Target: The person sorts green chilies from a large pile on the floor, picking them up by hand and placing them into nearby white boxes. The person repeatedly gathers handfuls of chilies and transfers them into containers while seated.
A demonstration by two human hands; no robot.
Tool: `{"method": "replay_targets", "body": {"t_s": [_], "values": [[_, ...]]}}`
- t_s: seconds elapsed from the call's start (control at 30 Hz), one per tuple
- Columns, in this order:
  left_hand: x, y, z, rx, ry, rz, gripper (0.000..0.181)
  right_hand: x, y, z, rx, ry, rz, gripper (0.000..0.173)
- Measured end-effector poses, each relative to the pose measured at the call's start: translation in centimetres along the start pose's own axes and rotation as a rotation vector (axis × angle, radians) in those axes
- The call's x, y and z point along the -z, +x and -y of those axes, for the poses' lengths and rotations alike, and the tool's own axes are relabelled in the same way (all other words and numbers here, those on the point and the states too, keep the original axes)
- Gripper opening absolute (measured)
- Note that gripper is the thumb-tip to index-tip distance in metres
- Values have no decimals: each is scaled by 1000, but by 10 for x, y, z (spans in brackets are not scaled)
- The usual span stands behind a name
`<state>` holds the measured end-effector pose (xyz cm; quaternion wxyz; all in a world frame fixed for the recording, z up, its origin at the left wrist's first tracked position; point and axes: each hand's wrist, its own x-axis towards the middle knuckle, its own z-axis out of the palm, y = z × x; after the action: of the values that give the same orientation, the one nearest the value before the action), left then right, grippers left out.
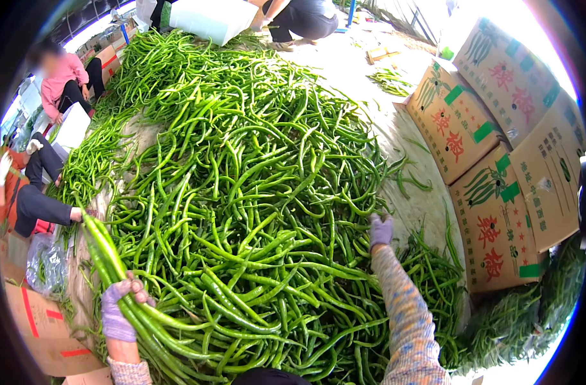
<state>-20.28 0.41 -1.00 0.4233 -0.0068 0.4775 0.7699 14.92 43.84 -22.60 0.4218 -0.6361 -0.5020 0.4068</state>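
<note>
A large heap of long green chili peppers (254, 192) spreads out before me. My left hand (124, 308), in a lilac glove with bare fingertips, grips a bundle of long green peppers (102, 245) at the heap's left edge. The bundle's upper ends rise to the upper left, and its lower part trails over the heap. My right hand (381, 231), also in a lilac glove, reaches to the heap's right edge beside some peppers; its fingertips are partly hidden, and whether it grips a pepper cannot be told.
Printed cardboard cartons (452, 120) are stacked at the right. Bagged peppers (509, 322) lie below them. Two people (64, 77) sit along the left side, and another person (302, 21) squats at the top near a white box (211, 19). Flattened cardboard (37, 313) lies lower left.
</note>
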Motion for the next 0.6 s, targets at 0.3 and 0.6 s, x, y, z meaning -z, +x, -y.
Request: {"method": "replay_targets", "body": {"t_s": [0.3,0.6], "values": [[35,-2,-2,33,15,-125,19,-33,124,-72,-367,-80,117,91],[37,10,13,51,72,-242,19,-80,145,-63,-400,7,177,74]]}}
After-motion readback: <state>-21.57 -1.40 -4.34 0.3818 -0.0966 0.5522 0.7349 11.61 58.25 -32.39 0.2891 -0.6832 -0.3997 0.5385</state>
